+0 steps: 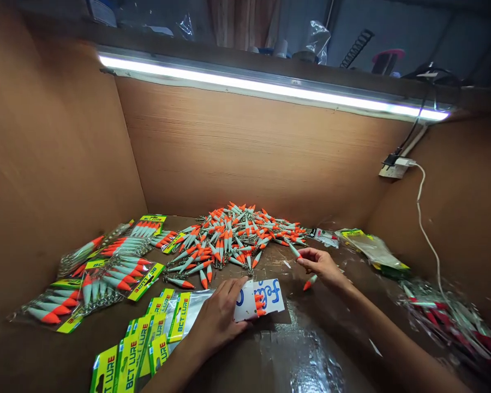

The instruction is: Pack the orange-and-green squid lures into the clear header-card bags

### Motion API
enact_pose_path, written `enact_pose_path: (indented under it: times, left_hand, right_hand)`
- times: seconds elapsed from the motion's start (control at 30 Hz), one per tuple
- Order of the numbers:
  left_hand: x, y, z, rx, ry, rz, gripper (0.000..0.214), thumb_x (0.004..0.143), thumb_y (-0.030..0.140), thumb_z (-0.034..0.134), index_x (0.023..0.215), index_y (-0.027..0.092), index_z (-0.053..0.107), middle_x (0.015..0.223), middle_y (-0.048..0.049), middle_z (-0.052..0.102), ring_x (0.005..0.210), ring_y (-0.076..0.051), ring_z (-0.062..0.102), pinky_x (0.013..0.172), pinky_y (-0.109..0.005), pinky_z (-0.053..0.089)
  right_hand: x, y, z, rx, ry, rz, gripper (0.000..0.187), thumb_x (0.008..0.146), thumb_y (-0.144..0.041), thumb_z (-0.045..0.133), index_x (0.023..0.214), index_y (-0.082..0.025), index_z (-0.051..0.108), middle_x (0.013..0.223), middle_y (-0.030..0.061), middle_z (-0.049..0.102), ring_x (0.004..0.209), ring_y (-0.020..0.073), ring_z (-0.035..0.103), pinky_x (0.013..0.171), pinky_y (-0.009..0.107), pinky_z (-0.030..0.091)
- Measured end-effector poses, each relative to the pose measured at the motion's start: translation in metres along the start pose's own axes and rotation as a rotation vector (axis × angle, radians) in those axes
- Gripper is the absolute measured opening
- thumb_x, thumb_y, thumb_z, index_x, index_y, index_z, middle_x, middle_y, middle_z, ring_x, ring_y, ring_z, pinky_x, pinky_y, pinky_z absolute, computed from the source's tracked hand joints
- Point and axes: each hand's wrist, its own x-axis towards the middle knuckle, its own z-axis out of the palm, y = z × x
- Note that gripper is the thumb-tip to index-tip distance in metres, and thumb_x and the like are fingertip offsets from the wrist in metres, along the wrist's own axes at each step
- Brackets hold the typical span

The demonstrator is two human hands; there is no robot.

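My left hand (221,314) is closed around the left end of a white card (275,301) with blue handwriting. Orange lure tips (259,303) show at the card's middle; the rest of those lures is hidden. Between thumb and fingertips, my right hand (317,265) pinches a fishing lure (293,249) with a pale body and an orange end. Just below that hand, another lure (310,282) lies on the table. Behind both hands spreads a large heap of pale-and-orange lures (229,237). Printed BCT LURE bags (179,316) lie overlapped beside my left forearm.
Filled lure packets (123,273) are piled at the left. At the right back lie flat plastic bags (372,251), and nearer, bagged red-and-white items (450,316). A white cable (421,213) hangs from a socket (393,170). Wooden panels enclose the table under a tube light (270,84).
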Motion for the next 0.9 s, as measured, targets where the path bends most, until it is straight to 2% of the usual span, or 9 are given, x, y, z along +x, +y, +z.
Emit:
enact_pose_path:
  times: [0.1,0.2,0.37,0.53,0.6,0.77,0.9]
  left_hand:
    - [0.0,0.001,-0.002,0.0,-0.008,0.007,0.082,0.074,0.031,0.076,0.146,0.026,0.037,0.133,-0.0099,0.056,0.119,-0.031,0.054,0.099,-0.046,0.048]
    - [-0.001,0.001,-0.002,-0.007,-0.004,0.019,0.086,0.071,0.025,0.078,0.146,0.027,0.036,0.135,-0.0091,0.055,0.121,-0.03,0.053,0.101,-0.045,0.047]
    - [-0.002,0.0,0.0,-0.016,0.001,0.026,0.09,0.067,0.02,0.079,0.146,0.029,0.035,0.136,-0.0075,0.054,0.121,-0.029,0.053,0.102,-0.045,0.047]
    - [-0.001,0.0,0.0,-0.007,0.003,0.025,0.087,0.069,0.024,0.079,0.145,0.028,0.037,0.135,-0.0084,0.055,0.121,-0.03,0.053,0.101,-0.046,0.047]
    - [-0.001,0.0,0.002,-0.01,0.007,0.019,0.085,0.071,0.026,0.078,0.145,0.028,0.037,0.134,-0.0087,0.055,0.12,-0.03,0.053,0.1,-0.045,0.047]
    - [-0.002,0.0,0.003,-0.031,-0.009,0.019,0.093,0.068,0.024,0.08,0.148,0.029,0.032,0.136,-0.009,0.053,0.122,-0.031,0.053,0.099,-0.045,0.048]
    - [-0.002,0.006,0.003,-0.035,-0.022,0.041,0.097,0.067,0.022,0.08,0.15,0.031,0.03,0.137,-0.0079,0.053,0.123,-0.03,0.052,0.1,-0.045,0.048]
  right_hand:
    - [-0.014,-0.01,0.007,0.168,-0.103,0.064,0.041,0.079,-0.048,0.071,0.104,-0.015,0.071,0.086,0.0051,0.07,0.067,0.0143,0.058,0.058,0.026,0.047]
    - [-0.026,-0.023,0.013,0.206,-0.108,0.083,0.034,0.079,-0.042,0.073,0.1,-0.016,0.072,0.083,0.003,0.068,0.069,0.0141,0.057,0.059,0.024,0.045]
    - [-0.041,-0.041,0.021,0.027,-0.027,0.013,0.025,0.083,-0.038,0.07,0.098,-0.017,0.071,0.083,0.0023,0.068,0.073,0.0154,0.058,0.065,0.026,0.045]
    - [-0.056,-0.056,0.024,-0.166,0.029,-0.061,0.015,0.088,-0.032,0.065,0.096,-0.02,0.07,0.077,-0.0002,0.066,0.066,0.0144,0.054,0.06,0.025,0.041]
    - [-0.061,-0.061,0.023,-0.232,0.001,-0.105,0.013,0.089,-0.029,0.064,0.096,-0.021,0.07,0.079,0.0,0.066,0.067,0.0145,0.055,0.061,0.026,0.042]
    - [-0.069,-0.067,0.021,-0.411,-0.172,-0.248,0.012,0.092,-0.025,0.062,0.096,-0.024,0.073,0.086,0.0018,0.068,0.078,0.0165,0.061,0.068,0.027,0.044]
    - [-0.067,-0.07,0.037,-0.611,-0.165,-0.35,0.008,0.091,-0.028,0.067,0.091,-0.024,0.073,0.084,0.0035,0.068,0.085,0.0203,0.06,0.071,0.029,0.044]
